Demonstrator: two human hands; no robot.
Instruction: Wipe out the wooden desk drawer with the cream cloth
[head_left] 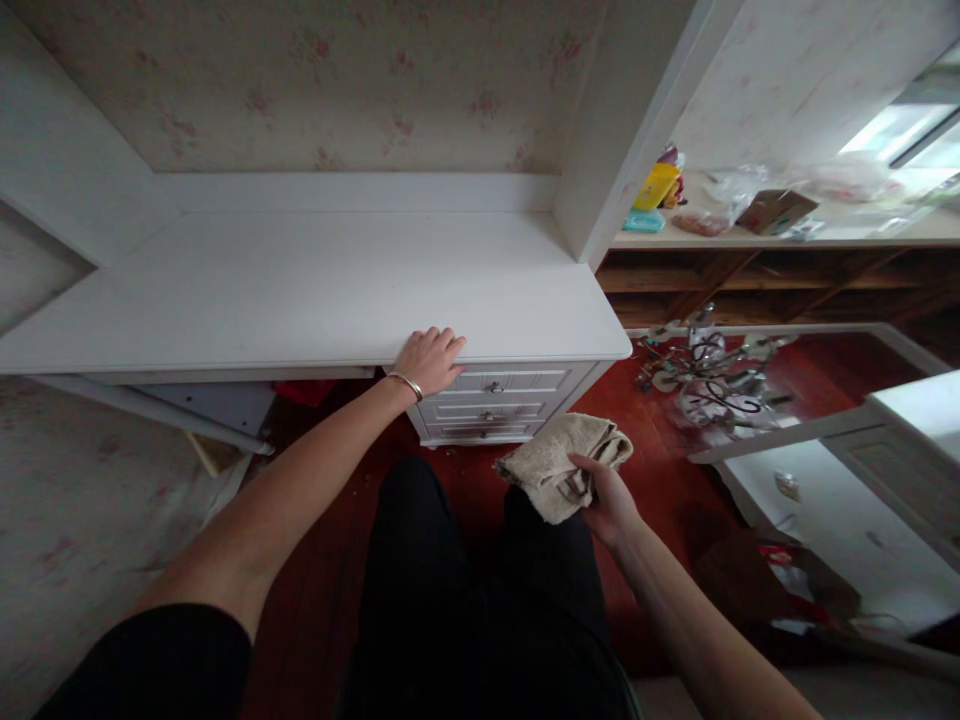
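My left hand (431,360) rests palm down on the front edge of a white desk (300,290), fingers spread, a thin bracelet on the wrist. My right hand (604,500) holds a crumpled beige cloth (559,460) low in front of me, above the red floor and to the right of the desk's drawer unit (495,405). The cloth hangs apart from the desk. My dark trousers fill the bottom middle of the view.
A white upright panel (600,150) bounds the desk on the right. Behind it a shelf (862,235) carries a yellow pack, a cardboard box and plastic bags. A metal light fitting (709,385) lies on the red floor. White furniture (862,500) stands at right.
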